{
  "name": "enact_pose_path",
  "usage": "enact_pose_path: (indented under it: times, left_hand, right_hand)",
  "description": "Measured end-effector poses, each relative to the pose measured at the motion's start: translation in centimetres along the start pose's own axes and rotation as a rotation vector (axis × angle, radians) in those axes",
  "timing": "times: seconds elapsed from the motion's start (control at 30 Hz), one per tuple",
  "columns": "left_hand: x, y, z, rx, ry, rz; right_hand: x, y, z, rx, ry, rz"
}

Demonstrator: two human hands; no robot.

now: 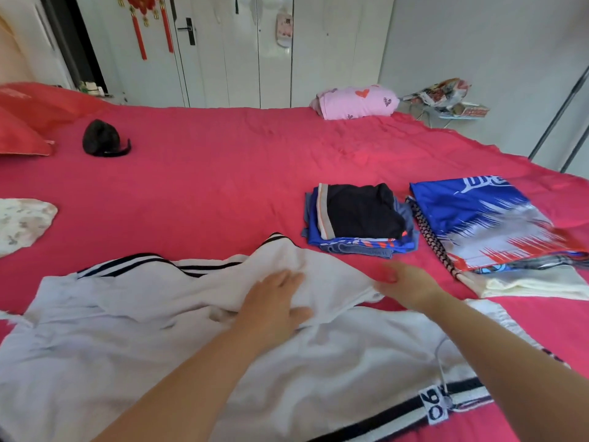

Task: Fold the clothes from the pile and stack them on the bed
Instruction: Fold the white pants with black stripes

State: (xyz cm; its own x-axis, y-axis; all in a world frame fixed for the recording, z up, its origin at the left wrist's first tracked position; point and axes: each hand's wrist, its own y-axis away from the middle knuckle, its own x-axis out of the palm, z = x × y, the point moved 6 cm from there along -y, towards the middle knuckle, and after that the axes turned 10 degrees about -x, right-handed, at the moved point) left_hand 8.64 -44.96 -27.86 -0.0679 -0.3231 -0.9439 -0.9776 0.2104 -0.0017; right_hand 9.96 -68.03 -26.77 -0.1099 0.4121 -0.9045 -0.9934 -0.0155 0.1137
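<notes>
1. Pressing down with straight, relaxed fingers, the left hand [274, 301] lies flat on a folded-over part of a white shirt [143, 339]. The shirt has dark stripe trim and is spread across the near side of a pink-red bed [207, 186].
2. The right hand [409, 283] sits at the right edge of that fold. It is blurred, so I cannot tell whether its fingers pinch the cloth or only touch it.
3. The shirt runs out of view at the bottom and left edges, and both forearms cover parts of it. A small label [435, 406] on its striped hem carries dark marks that are hard to read.
4. Just beyond the right hand, a stack of folded clothes [360, 215] stands on the bed, with a black piece on top and blue ones beneath.
5. Just beside it on the right lies a second stack [478, 218], topped by a blue, white and red garment. Its right side is smeared and cut off by the frame.
6. At the left edge, a pale flowered cloth [22, 221] and red pillows [25, 122] are only partly in view. A small dark object [102, 138] near the pillows cannot be identified.
7. A pink bundle with hearts [357, 102] rests at the bed's far edge, in front of white cupboard doors [242, 59].
8. A broad stretch of wrinkled sheet lies between the shirt and the far edge.
</notes>
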Motion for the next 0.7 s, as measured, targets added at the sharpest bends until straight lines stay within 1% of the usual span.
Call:
enact_pose_path:
  times: [0.07,0.13,0.17,0.2,0.23,0.27,0.3,0.33,0.37,0.43,0.47,0.5,0.53,0.57,0.63,0.7]
  left_hand:
    - [1.3,0.0,-0.1,-0.025,-0.067,0.023]
    - [1.7,-0.1,-0.2,-0.042,-0.121,0.005]
    - [1.6,-0.2,-0.1,-0.052,-0.109,-0.017]
    - [1.4,-0.3,0.2,-0.068,-0.057,-0.036]
    - [1.2,-0.4,0.8,-0.109,0.063,-0.051]
    - [0.9,-0.2,1.5,-0.174,0.228,-0.069]
    - [0.6,0.0,2.1,-0.235,0.411,-0.094]
    - [0.3,0.3,2.5,-0.287,0.598,-0.111]
    - [0.1,0.6,2.6,-0.329,0.748,-0.123]
    - [0.0,0.9,2.1,-0.372,0.919,-0.103]
    - [0.1,0.9,1.5,-0.367,0.926,-0.064]
    - [0.2,0.9,1.0,-0.340,0.858,-0.021]
    - [0.3,0.8,0.4,-0.290,0.746,0.020]
    - [0.6,0.8,0.1,-0.244,0.641,0.040]
    - [0.7,0.7,0.1,-0.196,0.456,0.042]
    - [0.7,0.8,0.6,-0.164,0.189,0.023]
  right_hand:
    - [1.2,-0.2,0.7,-0.020,-0.104,-0.039]
    - [0.9,-0.3,2.4,-0.063,-0.233,-0.170]
    - [0.4,-0.2,3.1,-0.078,-0.345,-0.254]
    - [-0.1,0.0,4.1,-0.115,-0.520,-0.305]
    - [-0.6,0.3,5.6,-0.190,-0.768,-0.277]
    - [-0.8,0.7,7.6,-0.283,-1.018,-0.160]
    - [-0.9,1.1,9.1,-0.334,-1.227,-0.034]
    - [-0.5,1.1,9.6,-0.325,-1.304,0.025]
    - [0.1,0.5,9.4,-0.258,-1.233,0.017]
    - [1.7,-0.5,8.1,-0.097,-0.768,-0.056]
    - [3.0,-0.9,8.0,-0.061,-0.647,-0.022]
    - [4.2,-1.1,8.3,-0.053,-0.632,0.034]
    - [5.1,-1.2,9.0,-0.086,-0.624,0.073]
    - [5.6,-1.3,9.6,-0.119,-0.587,0.072]
    - [5.6,-1.3,10.4,-0.168,-0.427,-0.001]
    - [5.0,-1.1,10.2,-0.222,-0.217,-0.098]
